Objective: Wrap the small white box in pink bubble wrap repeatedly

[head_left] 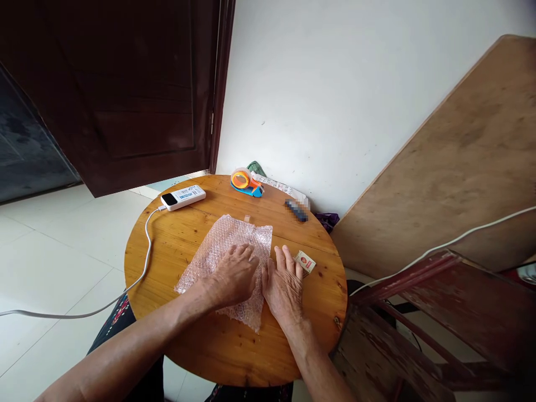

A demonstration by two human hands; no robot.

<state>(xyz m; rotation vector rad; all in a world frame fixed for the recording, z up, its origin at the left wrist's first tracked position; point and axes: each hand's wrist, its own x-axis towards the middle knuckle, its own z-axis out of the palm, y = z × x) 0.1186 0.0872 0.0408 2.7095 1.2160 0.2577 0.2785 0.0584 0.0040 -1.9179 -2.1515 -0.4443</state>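
A sheet of clear bubble wrap lies flat on the round wooden table. My left hand rests palm down on its middle, fingers loosely stretched over the bubbles. Along the right edge of the wrap, my right hand lies flat with its fingers extended on the wood. Right by those fingertips is a small cream card-like packet with a red mark, partly covered by the hand. A short strip of tape shows at the wrap's far edge.
At the table's far side stands an orange and blue tape dispenser. A white device with a cable sits far left. A dark blurred object lies far right. A wooden chair stands to the right.
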